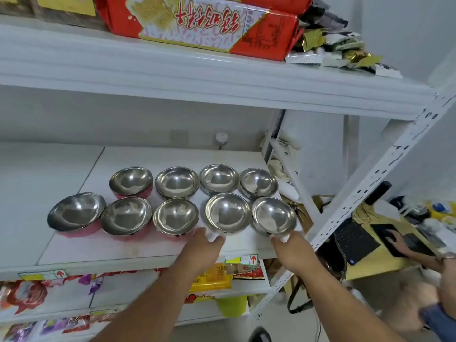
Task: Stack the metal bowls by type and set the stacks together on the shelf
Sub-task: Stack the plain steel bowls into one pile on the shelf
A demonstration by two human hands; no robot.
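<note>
Head view, both hands [206, 240] at front bowls [227, 213], neighbours crowding shelf [138, 255].

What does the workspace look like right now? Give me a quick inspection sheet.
Surface: white shelf, middle tier.
Job's things: nine metal bowls, all unstacked; pink-sided bowls at left, plain steel bowls at right.
Clutter: none on this tier; red package above, snack packets below.
Grippers: left hand at a front bowl; right hand at the rightmost front bowl; grip unclear.
Cables: nothing seen.
Surroundings: another person's hand at a desk with a laptop, right.
</note>
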